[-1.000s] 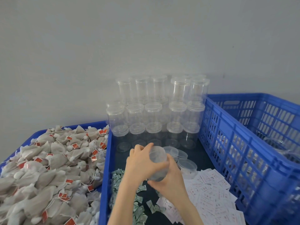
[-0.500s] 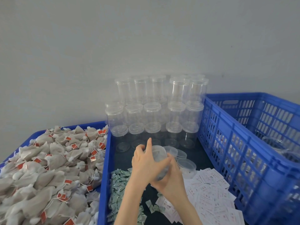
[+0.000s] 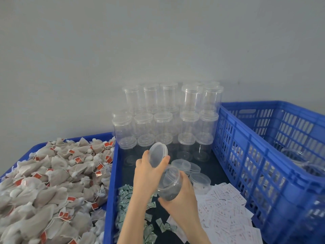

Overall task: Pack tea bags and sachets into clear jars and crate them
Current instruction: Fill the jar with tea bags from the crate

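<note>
- My left hand (image 3: 146, 175) gripped the clear lid (image 3: 157, 154), lifted just off the jar.
- My right hand (image 3: 181, 199) held the open jar (image 3: 169, 184), tilted, above the blue tray (image 3: 110, 182) of sachets (image 3: 125, 201).

The lid (image 3: 158, 155) has come off the clear jar (image 3: 168, 184): the left hand (image 3: 147, 175), which earlier lay over the jar's top, now holds the lid tilted just above the open mouth, while the right hand (image 3: 181, 199) has shifted lower round the jar's base.
</note>
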Motion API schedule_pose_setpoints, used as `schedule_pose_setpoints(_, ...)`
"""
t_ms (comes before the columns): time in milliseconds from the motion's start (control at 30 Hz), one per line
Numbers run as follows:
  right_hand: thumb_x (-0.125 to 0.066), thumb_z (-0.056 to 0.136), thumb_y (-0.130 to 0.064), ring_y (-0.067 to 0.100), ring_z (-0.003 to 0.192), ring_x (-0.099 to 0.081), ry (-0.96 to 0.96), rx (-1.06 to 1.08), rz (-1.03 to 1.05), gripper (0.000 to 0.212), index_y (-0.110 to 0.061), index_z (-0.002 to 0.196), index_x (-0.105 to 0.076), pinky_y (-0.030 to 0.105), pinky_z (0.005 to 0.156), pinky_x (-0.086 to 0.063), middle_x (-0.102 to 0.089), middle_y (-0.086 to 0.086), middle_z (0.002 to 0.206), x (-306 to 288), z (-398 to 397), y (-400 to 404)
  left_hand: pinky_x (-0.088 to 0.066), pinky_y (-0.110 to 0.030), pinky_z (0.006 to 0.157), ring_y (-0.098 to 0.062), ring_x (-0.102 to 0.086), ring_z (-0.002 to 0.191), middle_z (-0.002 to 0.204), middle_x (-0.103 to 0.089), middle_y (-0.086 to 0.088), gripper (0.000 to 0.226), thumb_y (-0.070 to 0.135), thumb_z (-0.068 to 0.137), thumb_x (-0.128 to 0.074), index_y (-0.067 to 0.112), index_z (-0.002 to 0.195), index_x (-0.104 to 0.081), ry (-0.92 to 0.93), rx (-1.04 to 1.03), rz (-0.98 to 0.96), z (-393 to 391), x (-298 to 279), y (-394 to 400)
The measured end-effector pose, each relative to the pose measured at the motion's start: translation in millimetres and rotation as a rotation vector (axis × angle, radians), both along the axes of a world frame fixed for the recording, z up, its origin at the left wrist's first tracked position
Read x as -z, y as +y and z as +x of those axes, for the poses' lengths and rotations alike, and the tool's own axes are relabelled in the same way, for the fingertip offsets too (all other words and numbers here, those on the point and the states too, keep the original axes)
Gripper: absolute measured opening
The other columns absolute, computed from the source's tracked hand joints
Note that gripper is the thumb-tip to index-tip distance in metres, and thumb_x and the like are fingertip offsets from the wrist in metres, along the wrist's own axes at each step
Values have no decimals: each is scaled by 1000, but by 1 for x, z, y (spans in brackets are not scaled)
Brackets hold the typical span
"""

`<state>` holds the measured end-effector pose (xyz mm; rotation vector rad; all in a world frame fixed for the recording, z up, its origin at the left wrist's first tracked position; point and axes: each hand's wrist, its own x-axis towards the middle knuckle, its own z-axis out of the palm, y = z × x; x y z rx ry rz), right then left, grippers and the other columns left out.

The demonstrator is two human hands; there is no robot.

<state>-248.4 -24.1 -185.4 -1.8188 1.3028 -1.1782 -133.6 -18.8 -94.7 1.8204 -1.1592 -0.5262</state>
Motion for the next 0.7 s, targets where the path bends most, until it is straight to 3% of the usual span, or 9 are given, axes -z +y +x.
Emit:
schedule_pose_setpoints(67, -91, 56, -33, 7, 125, -49, -119, 22, 74, 99, -33, 141, -39, 32, 101, -48, -50, -17, 134, 3, -10, -3, -40, -39, 98, -25, -46, 126, 147, -38, -5, 87, 60, 80, -61, 23, 149, -24, 100, 68, 8, 6, 2, -13)
schedule_pose_setpoints(167, -94, 54, -23, -1, 108, -53, -302, 92, 155, 94, -44, 128, -42, 14, 83, -41, -53, -25, 121, 4, -31, -11, -41, -38, 100, -26, -46, 126, 143, -44, -6, 84, 50, 80, -69, 16, 146, -31, -9, 101, 58, 0, 6, -40)
schedule_pose_setpoints(267, -96, 55, -20, 6, 115, -51, -326, 140, 143, 100, -34, 137, -42, 21, 89, -40, -53, -19, 126, 2, -51, -22, -41, -38, 103, -26, -46, 125, 141, -42, -7, 79, 47, 78, -73, 14, 141, -39, -99, 167, 69, -19, 17, -72)
schedule_pose_setpoints(433, -96, 53, -8, -19, 105, -52, -347, 121, 47, 88, -49, 114, -47, 1, 76, -42, -57, -36, 111, -8, -70, -32, -41, -32, 100, -27, -48, 120, 140, -33, -7, 72, 40, 80, -75, 13, 138, -43, -325, 323, 137, -54, 46, -126)
schedule_pose_setpoints(567, -96, 54, -8, -14, 108, -54, -374, 108, 21, 91, -53, 116, -46, 13, 84, -45, -58, -32, 118, -10, -82, -39, -40, -35, 95, -24, -53, 116, 125, -55, -1, 49, 54, 82, -61, 20, 117, -51, -663, 376, 200, -80, 72, -154)
schedule_pose_setpoints(700, -94, 52, -22, -17, 112, -51, -289, 60, -28, 97, -72, 113, -39, 12, 82, -45, -50, -44, 121, -6, -91, -40, -31, -36, 102, -23, -50, 117, 117, -59, 0, 55, 65, 79, -56, 22, 113, -56, -804, 399, 231, -93, 94, -169)
